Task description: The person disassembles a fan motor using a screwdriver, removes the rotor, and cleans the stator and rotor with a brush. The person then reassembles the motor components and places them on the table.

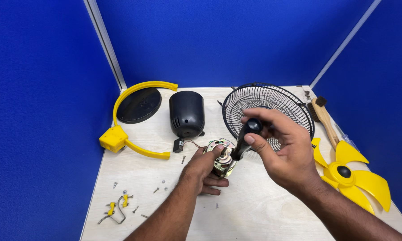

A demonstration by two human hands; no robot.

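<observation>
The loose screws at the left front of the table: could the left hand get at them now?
Probably not at once: the left hand grips the motor. The table between it and the loose screws looks free, so it must release first.

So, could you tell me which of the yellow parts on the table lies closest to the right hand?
The yellow fan blade, just right of the right hand. The yellow curved bracket lies far left, and the small yellow clips sit at the near-left edge.

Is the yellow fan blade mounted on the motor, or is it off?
Off. The yellow fan blade lies flat on the table, apart from the motor held by the left hand.
</observation>
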